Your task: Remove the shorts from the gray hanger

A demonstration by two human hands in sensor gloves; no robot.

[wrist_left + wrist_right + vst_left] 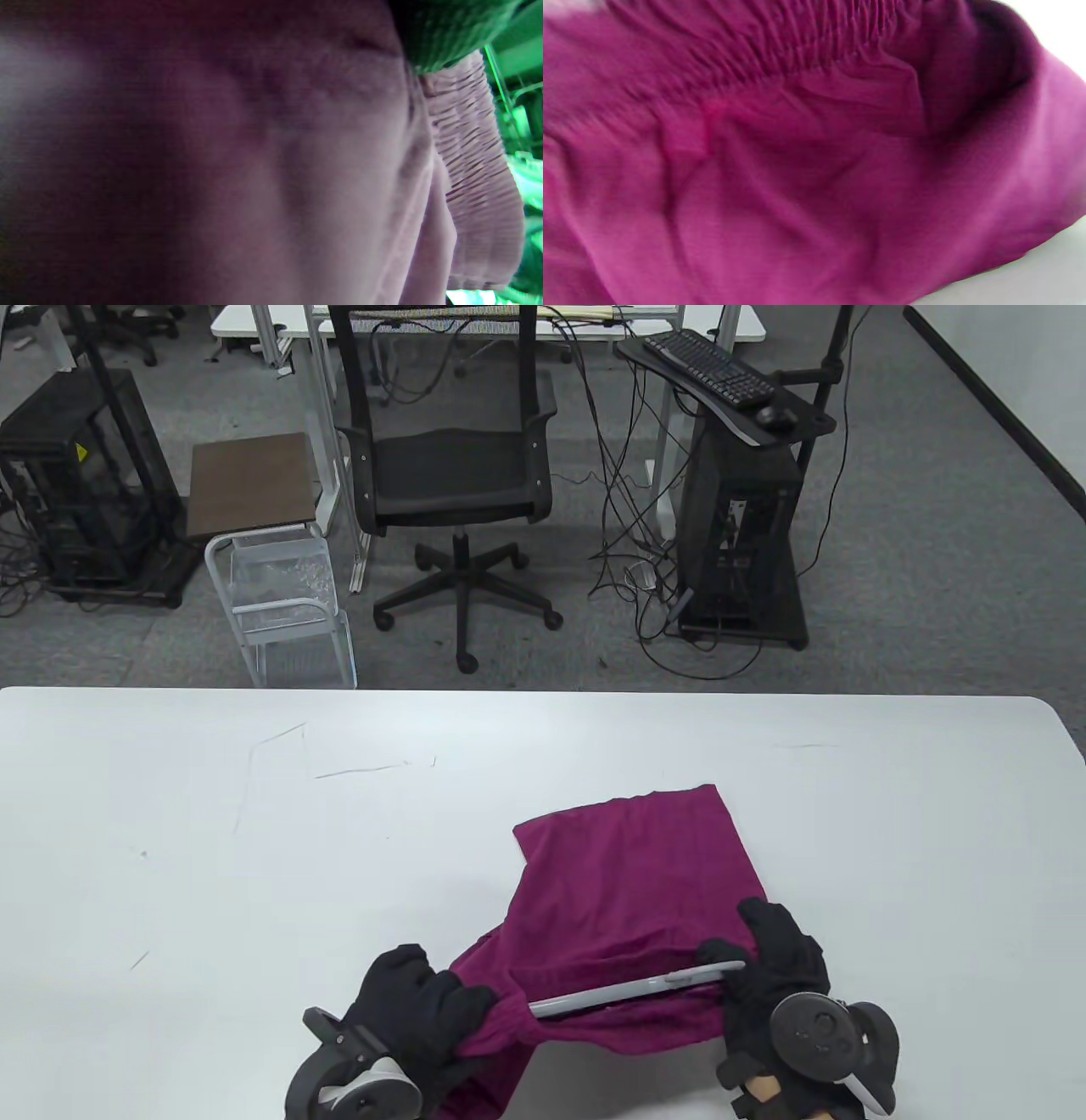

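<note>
Magenta shorts [632, 874] lie on the white table [254, 857] near its front edge, legs pointing away. A gray hanger bar [636, 987] runs through the waistband between the hands. My left hand [416, 1010] grips the bunched left end of the waistband. My right hand [776, 959] holds the right end of the hanger together with the fabric there. The left wrist view shows only blurred fabric [254, 169] and the ribbed waistband [475, 169]. The right wrist view is filled with shorts fabric [797, 169]; no fingers show.
The table's far edge [543, 691] runs across the middle of the table view. Beyond it on the floor stand an office chair [450, 475], a small wire cart [271, 560] and computer stands [747, 500].
</note>
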